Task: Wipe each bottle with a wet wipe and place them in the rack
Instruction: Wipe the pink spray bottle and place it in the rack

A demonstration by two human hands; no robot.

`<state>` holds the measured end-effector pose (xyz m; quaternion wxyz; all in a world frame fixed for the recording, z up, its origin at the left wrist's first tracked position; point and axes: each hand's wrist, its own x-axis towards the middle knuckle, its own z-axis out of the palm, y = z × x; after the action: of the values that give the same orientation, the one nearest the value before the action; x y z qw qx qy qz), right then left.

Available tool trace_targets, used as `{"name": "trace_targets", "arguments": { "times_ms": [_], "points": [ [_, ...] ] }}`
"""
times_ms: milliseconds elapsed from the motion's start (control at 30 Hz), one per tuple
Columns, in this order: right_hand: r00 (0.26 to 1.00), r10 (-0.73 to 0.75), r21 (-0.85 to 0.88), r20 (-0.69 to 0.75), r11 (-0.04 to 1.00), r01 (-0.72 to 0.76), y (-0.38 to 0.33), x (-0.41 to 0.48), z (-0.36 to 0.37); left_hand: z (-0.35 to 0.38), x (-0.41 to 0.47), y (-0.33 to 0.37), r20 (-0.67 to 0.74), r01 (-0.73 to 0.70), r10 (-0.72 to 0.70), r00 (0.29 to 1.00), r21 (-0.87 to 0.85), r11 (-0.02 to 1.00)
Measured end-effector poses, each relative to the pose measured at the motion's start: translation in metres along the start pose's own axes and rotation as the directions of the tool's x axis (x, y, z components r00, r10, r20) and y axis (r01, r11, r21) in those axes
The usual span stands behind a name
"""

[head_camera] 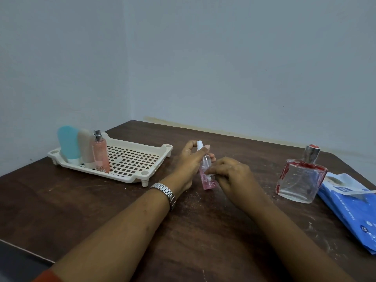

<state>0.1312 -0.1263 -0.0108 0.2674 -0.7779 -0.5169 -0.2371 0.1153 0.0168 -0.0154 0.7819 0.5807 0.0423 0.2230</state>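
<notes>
Cream perforated plastic rack (134,159): left end taken by three upright bottles (turquoise tube (68,145), beige tube (86,148), pink spray bottle with silver nozzle (100,154)). The remaining grid floor is open from above, low rim only. Gap between rack and clear square glass bottle with red smears (301,178) is blocked by left hand (191,159) gripping small pink bottle (206,176) and right hand (234,176) pinching white wipe (210,177) against it. Blue wet-wipe pack (350,202) lies just right of the glass bottle. Open dark wooden tabletop (61,210) in front of rack.

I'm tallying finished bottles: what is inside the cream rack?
Three stand at the left end of the rack: a blue tube, a beige tube and a pink spray bottle. The corner behind them is covered.
</notes>
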Motion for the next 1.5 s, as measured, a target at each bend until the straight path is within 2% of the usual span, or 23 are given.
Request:
{"name": "trace_targets", "arguments": {
  "times_ms": [67, 200, 400, 600, 700, 900, 1033, 1133, 1233, 1367, 1500],
  "points": [
    [0.998, -0.033, -0.013, 0.061, 0.999, 0.034, -0.001, -0.001, -0.002, -0.002, 0.002, -0.001, -0.017, -0.006, 0.007, 1.000, 0.013, 1.000],
    [0.982, -0.001, -0.024, 0.187, 1.000, 0.005, 0.004, -0.002, -0.010, -0.005, 0.006, -0.005, -0.061, 0.003, 0.001, 0.998, 0.056, 0.998],
    [0.992, 0.101, -0.024, 0.081, 0.995, -0.100, 0.008, -0.003, -0.008, -0.005, 0.007, -0.006, -0.079, 0.018, -0.012, 0.997, 0.070, 0.997],
    [0.985, -0.021, -0.003, 0.172, 1.000, 0.022, 0.001, -0.003, -0.007, -0.006, 0.009, -0.008, -0.141, 0.051, -0.037, 0.989, 0.097, 0.994],
    [0.973, 0.068, 0.012, 0.221, 0.997, -0.072, 0.009, -0.004, -0.013, -0.008, 0.010, -0.008, -0.158, 0.073, -0.051, 0.986, 0.134, 0.988],
    [0.969, 0.216, 0.081, 0.122, 0.971, -0.227, 0.014, -0.005, -0.007, -0.007, 0.009, -0.008, -0.163, 0.107, -0.086, 0.983, 0.127, 0.986],
    [0.974, 0.147, 0.094, 0.171, 0.982, -0.165, 0.005, -0.004, -0.004, -0.007, 0.009, -0.007, -0.166, 0.108, -0.090, 0.982, 0.099, 0.989],
    [0.965, 0.162, 0.084, 0.207, 0.980, -0.182, 0.008, -0.004, -0.008, -0.009, 0.009, -0.008, -0.167, 0.092, -0.076, 0.983, 0.092, 0.992],
    [0.970, 0.178, 0.082, 0.163, 0.978, -0.193, 0.012, -0.006, -0.009, -0.011, 0.008, -0.005, -0.111, 0.055, -0.047, 0.993, 0.067, 0.996],
    [0.989, 0.132, 0.075, 0.069, 0.988, -0.137, 0.008, -0.006, -0.007, -0.008, 0.003, -0.002, -0.083, 0.027, -0.019, 0.996, 0.087, 0.996],
    [0.992, 0.056, 0.030, 0.116, 0.998, -0.060, 0.003, -0.006, -0.005, -0.007, 0.002, -0.001, -0.114, -0.002, 0.012, 0.993, 0.093, 0.996]
  ]
}}
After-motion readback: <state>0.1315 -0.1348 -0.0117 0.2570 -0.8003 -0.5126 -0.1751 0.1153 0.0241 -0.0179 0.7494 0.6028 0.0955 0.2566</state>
